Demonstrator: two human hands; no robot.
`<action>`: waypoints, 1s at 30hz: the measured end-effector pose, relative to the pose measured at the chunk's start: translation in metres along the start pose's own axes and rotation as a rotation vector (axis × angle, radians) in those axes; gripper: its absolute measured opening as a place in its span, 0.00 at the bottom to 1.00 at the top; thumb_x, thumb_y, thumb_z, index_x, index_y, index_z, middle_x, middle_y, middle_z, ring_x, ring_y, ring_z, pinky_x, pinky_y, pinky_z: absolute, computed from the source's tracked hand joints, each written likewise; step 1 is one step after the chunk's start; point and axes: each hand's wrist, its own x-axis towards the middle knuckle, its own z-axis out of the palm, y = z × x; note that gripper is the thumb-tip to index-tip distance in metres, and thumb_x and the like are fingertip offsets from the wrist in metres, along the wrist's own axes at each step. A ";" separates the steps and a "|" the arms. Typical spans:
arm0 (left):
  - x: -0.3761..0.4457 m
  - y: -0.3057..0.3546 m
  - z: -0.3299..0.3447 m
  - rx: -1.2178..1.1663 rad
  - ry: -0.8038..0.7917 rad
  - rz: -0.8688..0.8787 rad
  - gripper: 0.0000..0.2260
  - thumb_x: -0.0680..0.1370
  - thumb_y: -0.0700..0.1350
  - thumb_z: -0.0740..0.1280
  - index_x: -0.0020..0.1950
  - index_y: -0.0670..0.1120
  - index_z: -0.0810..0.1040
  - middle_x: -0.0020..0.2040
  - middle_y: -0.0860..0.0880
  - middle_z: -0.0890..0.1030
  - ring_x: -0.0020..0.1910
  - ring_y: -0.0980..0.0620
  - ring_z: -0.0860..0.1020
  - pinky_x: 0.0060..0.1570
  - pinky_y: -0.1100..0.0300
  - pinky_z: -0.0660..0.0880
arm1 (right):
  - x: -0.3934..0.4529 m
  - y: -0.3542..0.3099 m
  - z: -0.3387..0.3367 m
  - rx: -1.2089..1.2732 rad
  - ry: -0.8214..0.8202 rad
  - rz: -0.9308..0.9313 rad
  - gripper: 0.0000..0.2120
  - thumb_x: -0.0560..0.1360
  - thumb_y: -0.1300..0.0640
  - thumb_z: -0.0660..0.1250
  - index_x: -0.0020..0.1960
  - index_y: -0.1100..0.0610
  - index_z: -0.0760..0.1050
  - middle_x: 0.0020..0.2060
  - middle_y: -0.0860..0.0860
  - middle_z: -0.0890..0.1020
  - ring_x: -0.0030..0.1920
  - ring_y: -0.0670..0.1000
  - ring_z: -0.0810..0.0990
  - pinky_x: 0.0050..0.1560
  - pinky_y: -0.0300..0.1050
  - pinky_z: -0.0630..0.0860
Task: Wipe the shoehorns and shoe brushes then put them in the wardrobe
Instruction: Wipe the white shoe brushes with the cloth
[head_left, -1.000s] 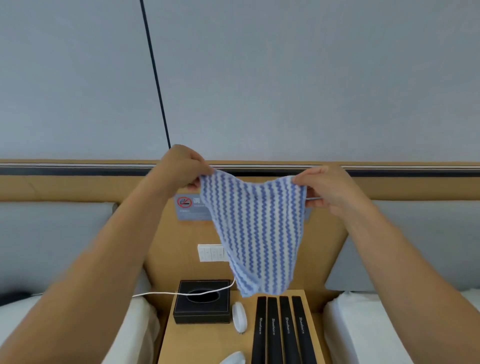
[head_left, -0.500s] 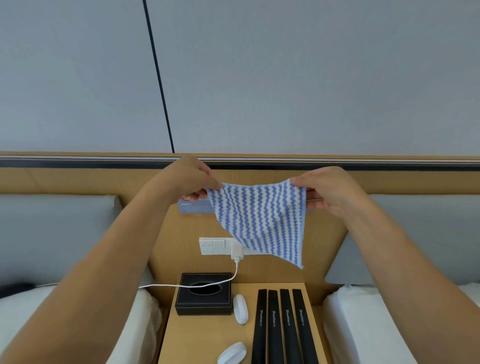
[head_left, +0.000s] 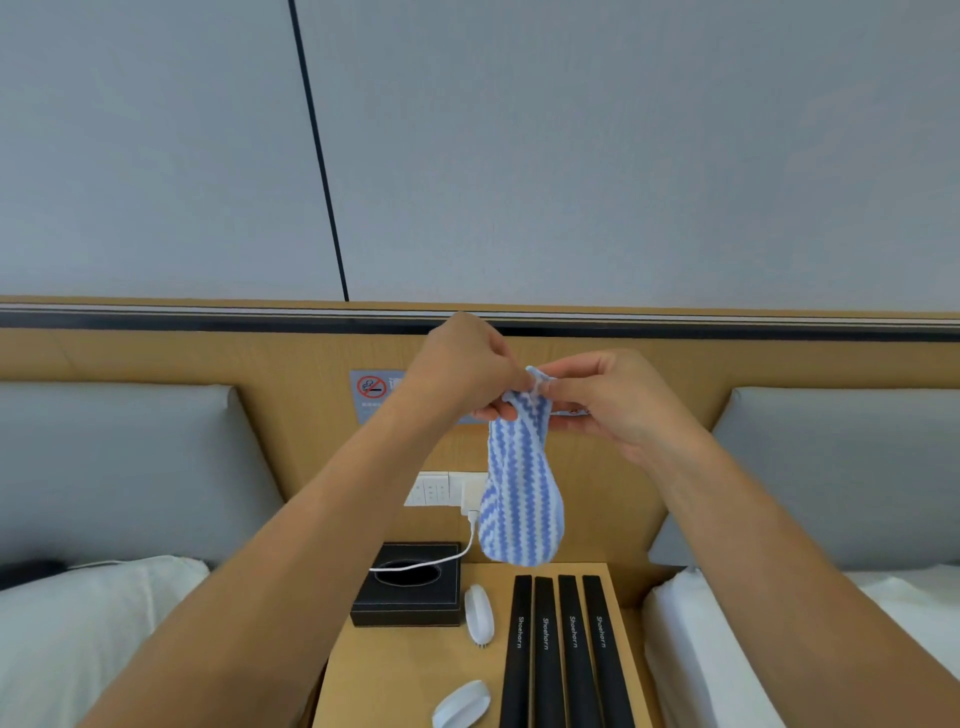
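Observation:
I hold a blue-and-white striped cloth (head_left: 519, 499) up in front of the headboard. My left hand (head_left: 467, 369) and my right hand (head_left: 602, 395) pinch its top corners close together, so it hangs folded in half. Below, on the wooden nightstand (head_left: 405, 675), lie several black shoehorns (head_left: 558, 654) side by side, printed "Shoehorn". Left of them sit two white shoe brushes: one (head_left: 479, 613) beside the shoehorns, one (head_left: 461, 704) near the bottom edge.
A black tissue box (head_left: 408, 597) stands at the nightstand's back left, with a white charging cable (head_left: 441, 558) running over it from the wall socket panel (head_left: 441, 488). Beds with white sheets and grey padded headboards flank the nightstand on both sides.
My hands have come together, folding the spread cloth in half so it now hangs as a narrow loop. The view has tilted down a little.

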 end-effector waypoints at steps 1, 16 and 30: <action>0.000 0.000 0.001 0.027 0.037 0.013 0.06 0.72 0.40 0.73 0.39 0.38 0.81 0.33 0.41 0.84 0.27 0.52 0.83 0.28 0.62 0.80 | -0.001 -0.001 0.000 -0.009 0.007 -0.008 0.06 0.75 0.67 0.72 0.46 0.58 0.85 0.43 0.55 0.87 0.44 0.51 0.87 0.45 0.47 0.84; -0.003 0.012 0.003 0.062 0.124 0.033 0.07 0.73 0.39 0.71 0.43 0.34 0.81 0.31 0.41 0.83 0.27 0.51 0.83 0.31 0.58 0.82 | -0.006 -0.010 0.001 -0.010 0.035 -0.073 0.06 0.75 0.67 0.71 0.50 0.62 0.85 0.44 0.57 0.87 0.44 0.54 0.87 0.44 0.48 0.85; -0.004 0.007 0.007 -0.122 -0.003 0.080 0.10 0.73 0.32 0.66 0.43 0.42 0.86 0.38 0.42 0.85 0.42 0.46 0.84 0.46 0.53 0.83 | -0.003 -0.006 0.000 -0.289 0.147 -0.239 0.11 0.70 0.66 0.77 0.49 0.56 0.86 0.39 0.51 0.86 0.40 0.50 0.84 0.44 0.49 0.80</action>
